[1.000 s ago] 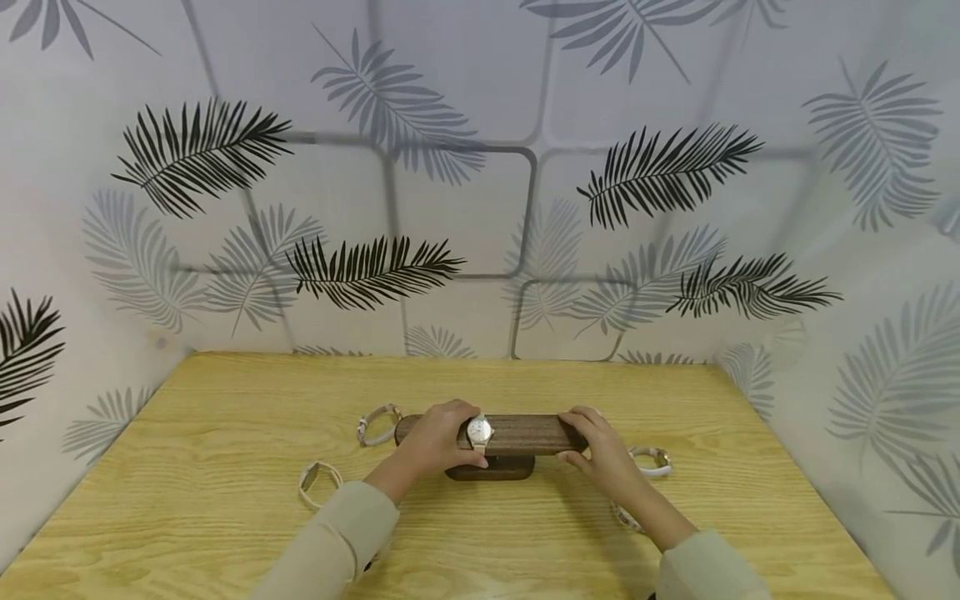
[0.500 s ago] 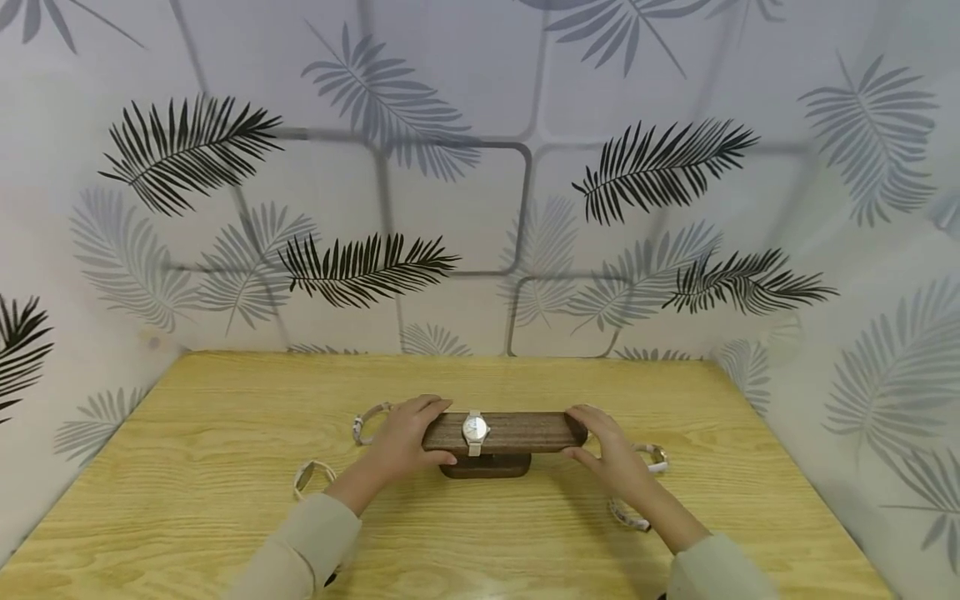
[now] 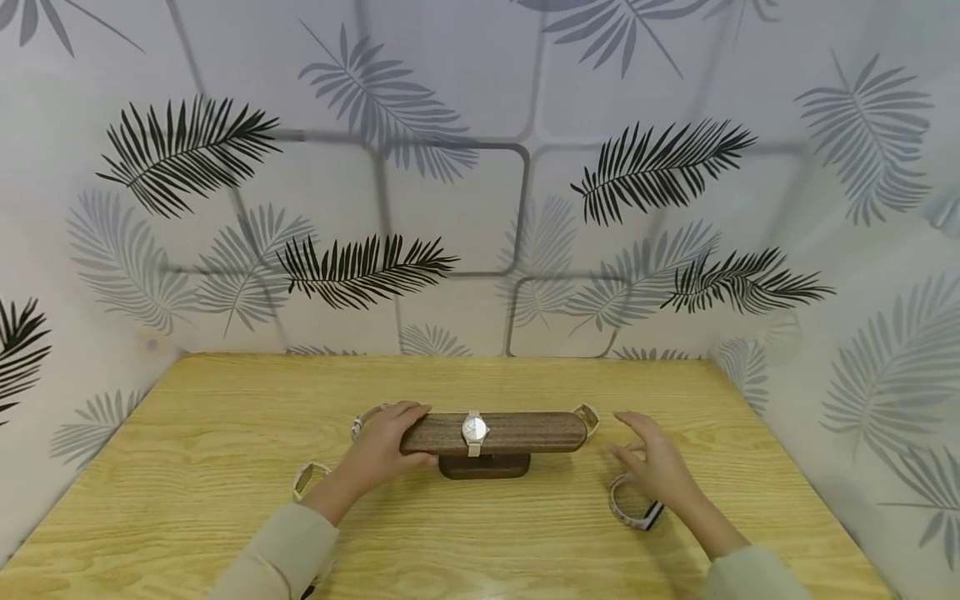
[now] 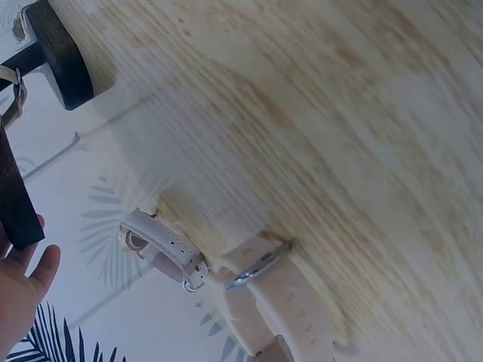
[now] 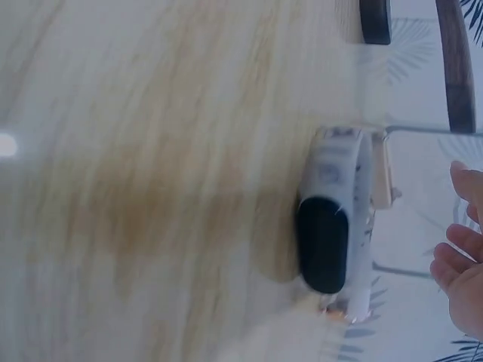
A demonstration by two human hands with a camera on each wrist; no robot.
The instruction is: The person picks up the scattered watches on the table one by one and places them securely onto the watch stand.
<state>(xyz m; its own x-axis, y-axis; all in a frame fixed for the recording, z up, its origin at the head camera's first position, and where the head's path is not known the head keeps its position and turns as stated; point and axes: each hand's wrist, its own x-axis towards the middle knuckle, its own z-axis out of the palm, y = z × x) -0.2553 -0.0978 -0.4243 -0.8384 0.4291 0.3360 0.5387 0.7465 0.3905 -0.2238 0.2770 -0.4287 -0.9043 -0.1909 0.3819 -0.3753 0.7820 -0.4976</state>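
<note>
A dark wooden watch stand with a rounded bar on a short base stands mid-table. One silver-cased watch with a pale strap sits around its bar, left of the centre. My left hand holds the bar's left end, thumb in front and fingers over the far side. In the left wrist view the bar's dark end meets my fingers. Off the bar's right end, my right hand is in the air, its fingers loosely bent with nothing in them. Below it lies a pale band with a black face.
Behind the bar's right end lies a pale watch. On the left are a light-strapped watch and another partly hidden by my left hand. A patterned cloth wall borders the wooden table behind.
My left hand has slid left from beside the silver watch to the bar's left end. My right hand has let go of the bar's right end and moved right, uncovering a watch there.
</note>
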